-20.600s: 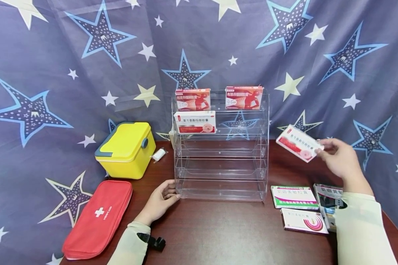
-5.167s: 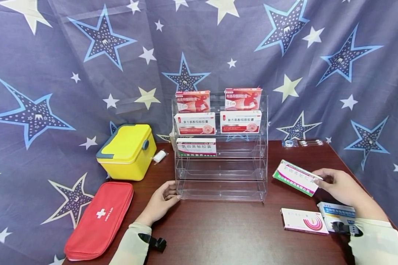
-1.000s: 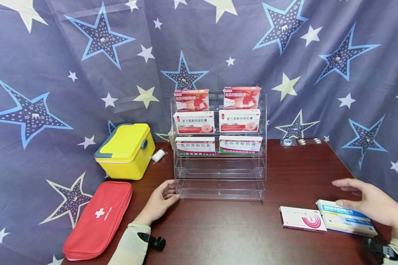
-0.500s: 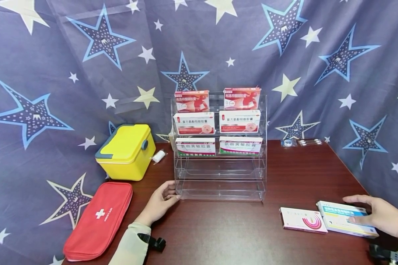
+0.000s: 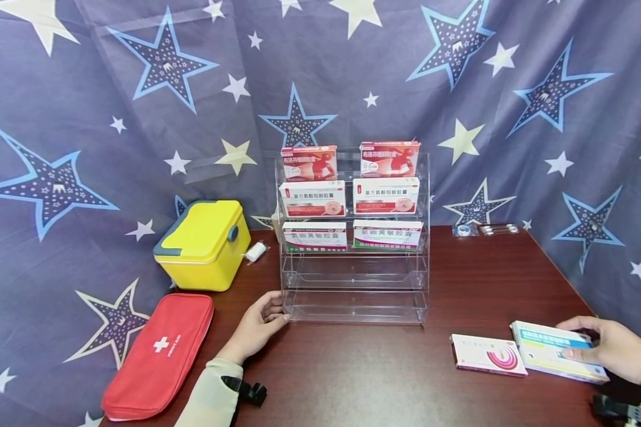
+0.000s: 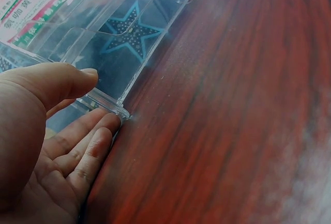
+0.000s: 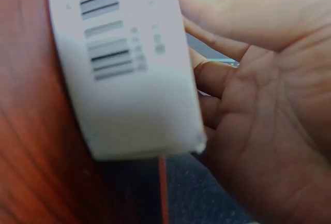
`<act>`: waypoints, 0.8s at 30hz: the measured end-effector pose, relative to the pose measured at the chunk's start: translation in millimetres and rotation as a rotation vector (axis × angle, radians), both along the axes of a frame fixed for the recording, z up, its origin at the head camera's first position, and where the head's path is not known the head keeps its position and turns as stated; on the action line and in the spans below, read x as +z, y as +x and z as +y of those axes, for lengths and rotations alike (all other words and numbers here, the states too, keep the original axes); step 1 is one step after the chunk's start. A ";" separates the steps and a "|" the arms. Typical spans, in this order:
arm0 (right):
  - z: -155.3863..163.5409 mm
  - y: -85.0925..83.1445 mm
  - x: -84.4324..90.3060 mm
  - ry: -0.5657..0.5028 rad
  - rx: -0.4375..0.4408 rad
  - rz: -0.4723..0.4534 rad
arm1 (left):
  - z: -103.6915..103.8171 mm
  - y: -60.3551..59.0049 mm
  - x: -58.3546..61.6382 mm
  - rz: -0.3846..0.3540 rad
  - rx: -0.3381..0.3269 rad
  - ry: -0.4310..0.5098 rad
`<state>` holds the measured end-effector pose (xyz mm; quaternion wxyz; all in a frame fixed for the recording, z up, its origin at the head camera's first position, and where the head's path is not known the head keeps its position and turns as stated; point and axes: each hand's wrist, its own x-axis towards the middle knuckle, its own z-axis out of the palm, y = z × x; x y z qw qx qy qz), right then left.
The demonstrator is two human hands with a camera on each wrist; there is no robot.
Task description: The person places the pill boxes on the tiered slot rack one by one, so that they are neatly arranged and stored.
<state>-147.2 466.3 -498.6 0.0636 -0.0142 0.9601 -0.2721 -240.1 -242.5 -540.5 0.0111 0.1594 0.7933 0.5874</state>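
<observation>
At the far left of your dark, wood-grained worktop (image 5: 363,379) lies a soft red fabric first-aid pouch (image 5: 157,354) with a white cross, and behind it a glossy yellow plastic box (image 5: 202,243) with rounded corners and a small white roll (image 5: 255,251) beside it. Your left hand (image 5: 256,327) rests on the worktop with fingers nearly straight, thumb and fingertips (image 6: 103,125) touching the lower left corner of the clear acrylic tiered rack (image 5: 355,296); it grips nothing. The rack's top three tiers each carry two flat cardboard medicine boxes, red, then white and red, then white and green; the two lower tiers are bare. To the right a white box with a pink swirl (image 5: 488,354) lies flat, just beside a blue-and-white box (image 5: 552,351). Your right hand (image 5: 611,350) grips that box at its right end, thumb at the far edge, fingers curled onto it.
</observation>
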 end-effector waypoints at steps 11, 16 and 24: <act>3.5 -1.2 -6.4 -0.051 -0.061 0.061 | 0.3 -0.8 -1.6 0.009 0.001 0.008; 8.6 -3.7 -10.0 -0.049 -0.090 0.099 | 1.1 -0.2 -1.2 0.015 0.004 0.009; 8.7 -1.3 -15.0 -0.046 -0.142 0.208 | 0.9 0.3 -1.5 0.018 -0.001 0.012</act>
